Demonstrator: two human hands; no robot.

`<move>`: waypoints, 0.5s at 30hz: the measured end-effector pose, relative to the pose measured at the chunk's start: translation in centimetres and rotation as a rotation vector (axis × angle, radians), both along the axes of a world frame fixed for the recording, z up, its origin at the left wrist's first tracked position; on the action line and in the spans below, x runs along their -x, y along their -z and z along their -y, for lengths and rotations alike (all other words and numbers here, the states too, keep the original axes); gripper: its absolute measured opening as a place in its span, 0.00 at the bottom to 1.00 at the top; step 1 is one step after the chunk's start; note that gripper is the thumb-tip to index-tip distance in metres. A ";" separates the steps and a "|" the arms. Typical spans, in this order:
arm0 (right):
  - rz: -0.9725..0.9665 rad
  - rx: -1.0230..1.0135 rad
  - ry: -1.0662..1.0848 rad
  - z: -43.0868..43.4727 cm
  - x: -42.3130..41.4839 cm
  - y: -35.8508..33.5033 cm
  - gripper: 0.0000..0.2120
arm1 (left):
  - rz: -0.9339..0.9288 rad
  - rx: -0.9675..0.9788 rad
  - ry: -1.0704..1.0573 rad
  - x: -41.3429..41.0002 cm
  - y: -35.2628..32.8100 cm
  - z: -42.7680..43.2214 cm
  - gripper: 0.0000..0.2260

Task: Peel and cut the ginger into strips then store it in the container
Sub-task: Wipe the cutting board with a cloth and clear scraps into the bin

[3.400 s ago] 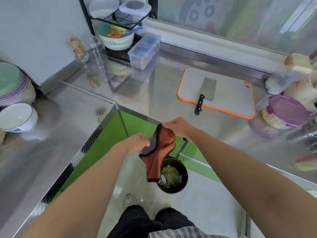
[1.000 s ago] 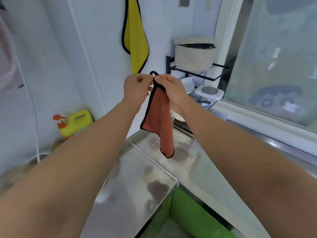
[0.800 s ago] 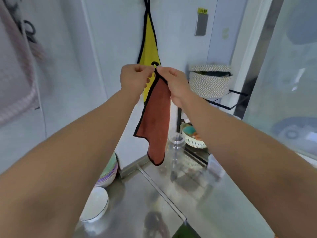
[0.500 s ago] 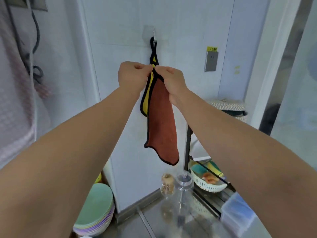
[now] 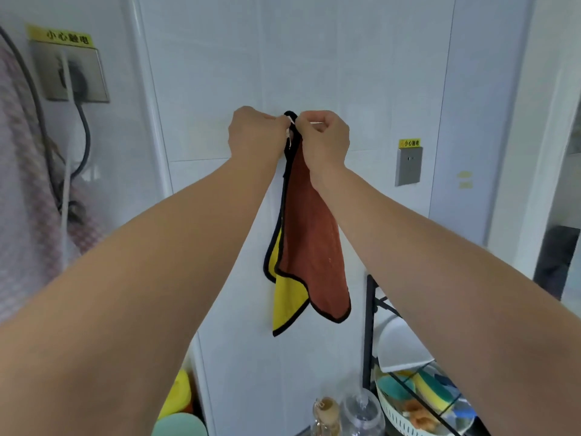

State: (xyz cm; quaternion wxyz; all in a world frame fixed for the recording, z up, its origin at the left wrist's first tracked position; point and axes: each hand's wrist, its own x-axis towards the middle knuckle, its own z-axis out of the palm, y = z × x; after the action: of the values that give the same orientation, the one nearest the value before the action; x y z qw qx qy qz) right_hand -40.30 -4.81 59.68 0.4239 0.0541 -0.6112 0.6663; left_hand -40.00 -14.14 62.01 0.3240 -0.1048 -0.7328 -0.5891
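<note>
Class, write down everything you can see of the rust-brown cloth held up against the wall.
The rust-brown cloth looks like soft, fuzzy microfibre, edged with black binding. It hangs limp from its top corner, where a black loop sticks up. The left hand and right hand pinch it there, close against the white tiled wall. It overlaps a yellow cloth hanging behind it. What it hangs from, if anything, is hidden.

A rust-red cloth (image 5: 314, 247) edged black overlaps a yellow cloth (image 5: 287, 305) on white tiles (image 5: 361, 73).
</note>
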 end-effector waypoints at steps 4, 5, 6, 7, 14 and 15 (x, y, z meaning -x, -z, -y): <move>0.010 -0.031 0.024 0.1 0.7 -0.9 0.04 | 0.044 0.037 -0.037 0.8 -0.6 -0.2 0.18; 0.012 -0.040 0.037 0.0 0.9 -1.2 0.05 | 0.046 0.046 -0.054 0.9 -0.7 -0.3 0.17; 0.015 -0.052 0.046 0.0 1.1 -1.4 0.05 | 0.046 0.049 -0.068 0.9 -0.8 -0.4 0.17; 0.019 -0.064 0.046 -0.1 1.2 -1.4 0.05 | 0.046 0.051 -0.075 1.0 -0.9 -0.5 0.17; -0.062 -0.186 0.026 -0.4 1.8 0.0 0.07 | 0.027 -0.028 -0.049 1.1 -0.1 -0.9 0.15; -0.068 -0.213 0.033 -0.5 1.8 0.2 0.07 | 0.031 -0.040 -0.041 1.1 0.0 -0.9 0.14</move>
State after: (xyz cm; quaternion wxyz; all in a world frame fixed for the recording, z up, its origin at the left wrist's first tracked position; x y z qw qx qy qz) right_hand -42.10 -4.32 59.49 0.4473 0.1112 -0.6647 0.5880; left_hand -41.13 -13.23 62.00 0.3264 -0.0742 -0.7279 -0.5984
